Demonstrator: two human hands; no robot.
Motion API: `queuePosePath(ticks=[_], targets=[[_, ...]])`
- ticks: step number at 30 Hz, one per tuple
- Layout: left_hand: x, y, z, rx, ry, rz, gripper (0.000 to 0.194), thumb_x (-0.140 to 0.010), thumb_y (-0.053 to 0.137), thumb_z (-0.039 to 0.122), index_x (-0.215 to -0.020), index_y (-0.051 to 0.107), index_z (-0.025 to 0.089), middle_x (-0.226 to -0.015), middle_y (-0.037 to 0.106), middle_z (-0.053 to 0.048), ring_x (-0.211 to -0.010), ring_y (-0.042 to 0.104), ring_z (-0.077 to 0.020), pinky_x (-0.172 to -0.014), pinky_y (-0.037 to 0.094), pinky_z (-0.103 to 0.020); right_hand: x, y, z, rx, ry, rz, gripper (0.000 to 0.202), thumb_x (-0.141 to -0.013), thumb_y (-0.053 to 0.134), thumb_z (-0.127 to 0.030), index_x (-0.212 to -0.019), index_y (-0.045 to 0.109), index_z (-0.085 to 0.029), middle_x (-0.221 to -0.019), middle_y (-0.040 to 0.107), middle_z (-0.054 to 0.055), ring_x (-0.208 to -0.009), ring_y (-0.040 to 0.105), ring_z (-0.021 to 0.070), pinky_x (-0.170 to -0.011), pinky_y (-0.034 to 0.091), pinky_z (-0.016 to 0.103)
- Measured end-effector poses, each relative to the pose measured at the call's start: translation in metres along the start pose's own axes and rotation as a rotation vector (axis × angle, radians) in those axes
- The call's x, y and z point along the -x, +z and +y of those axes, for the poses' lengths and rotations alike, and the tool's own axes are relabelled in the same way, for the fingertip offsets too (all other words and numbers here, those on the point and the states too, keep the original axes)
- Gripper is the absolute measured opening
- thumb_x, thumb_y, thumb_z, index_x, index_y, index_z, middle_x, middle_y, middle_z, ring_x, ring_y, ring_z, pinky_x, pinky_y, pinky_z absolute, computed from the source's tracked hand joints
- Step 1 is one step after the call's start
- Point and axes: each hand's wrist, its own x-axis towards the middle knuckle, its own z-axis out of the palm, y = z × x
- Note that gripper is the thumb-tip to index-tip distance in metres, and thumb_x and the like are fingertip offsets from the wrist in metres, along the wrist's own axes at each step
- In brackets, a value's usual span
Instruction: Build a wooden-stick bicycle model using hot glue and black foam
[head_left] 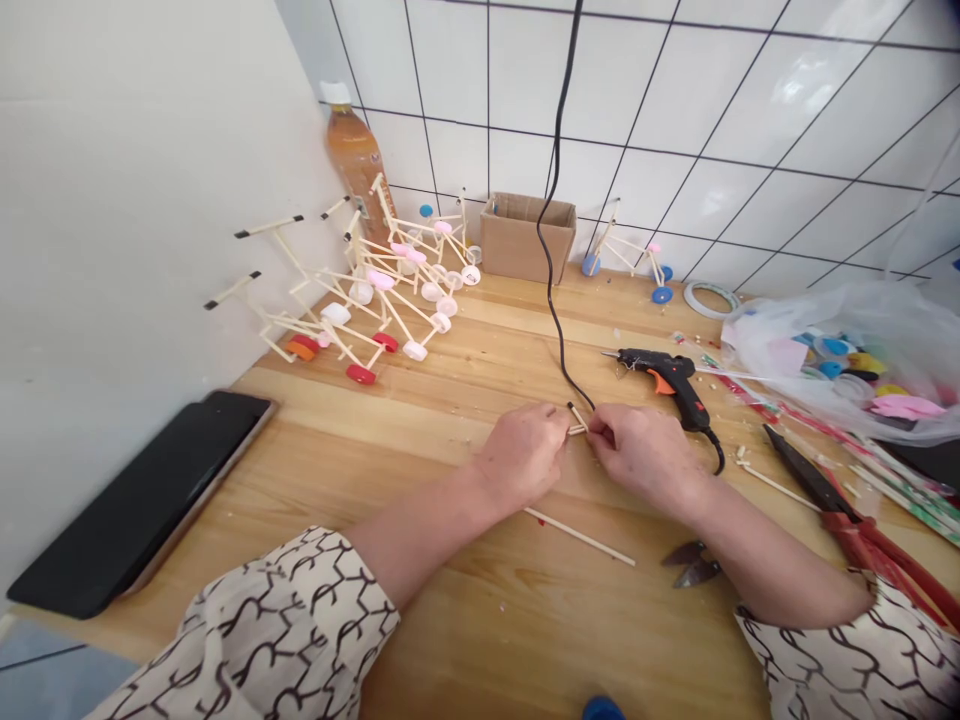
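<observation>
Both hands meet near the middle of the wooden table, their fingers closed around short pale wooden sticks. One stick has a dark tip and slants up between my fingers; another lies crosswise below it. My left hand pinches from the left, knuckles up. From the other side my right hand pinches near the sticks' right end. How the sticks join is partly hidden by the fingers. A longer loose stick lies on the table just below my left hand. A black glue gun with an orange trigger rests behind my right hand.
Small stick-built models with bottle-cap wheels crowd the back left, near a drink bottle and a cardboard box. Red-handled shears, a bag of caps and a tape roll are right; a phone lies left.
</observation>
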Motion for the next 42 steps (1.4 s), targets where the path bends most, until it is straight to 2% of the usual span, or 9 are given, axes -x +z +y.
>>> queuePosePath(ticks=[19,25,33,42], targets=[[0.0009,0.0032,0.0004,-0.003,-0.004,0.012,0.013,-0.081,0.043,0.013,-0.078,0.055,0.016,-0.078,0.061,-0.006,-0.075,0.058,-0.0179,-0.066,0.046,-0.028,-0.0026,0.0030,0.0023,0.021,-0.089,0.019,0.019,-0.080,0.044,-0.020,-0.069,0.060,-0.018,-0.067,0.066,0.004,-0.062,0.059,0.0165,-0.051,0.026,0.025],[0.0017,0.0028,0.0005,0.040,-0.016,0.018,0.015,-0.083,0.041,0.015,-0.080,0.055,0.016,-0.079,0.060,-0.006,-0.077,0.057,-0.0175,-0.069,0.046,-0.029,0.0003,0.0013,-0.0013,0.057,-0.059,0.019,0.016,-0.079,0.045,-0.017,-0.074,0.060,-0.018,-0.076,0.068,0.004,-0.070,0.062,0.0181,-0.052,0.027,0.026],[0.0032,0.0004,0.0003,0.086,-0.012,0.033,0.016,-0.085,0.040,0.018,-0.078,0.055,0.016,-0.080,0.059,-0.005,-0.076,0.056,-0.0167,-0.069,0.045,-0.027,0.0019,-0.0001,-0.0022,0.070,-0.067,0.019,0.015,-0.080,0.045,-0.017,-0.074,0.059,-0.018,-0.075,0.068,0.005,-0.072,0.063,0.0190,-0.054,0.029,0.026],[0.0083,-0.0031,-0.0049,0.070,-0.055,0.019,0.010,-0.080,0.049,0.021,-0.076,0.057,0.017,-0.080,0.059,-0.004,-0.076,0.056,-0.0164,-0.069,0.045,-0.026,0.0019,-0.0002,-0.0024,0.074,-0.064,0.004,0.016,-0.081,0.045,-0.018,-0.076,0.060,-0.018,-0.077,0.068,0.006,-0.073,0.063,0.0189,-0.055,0.031,0.026]])
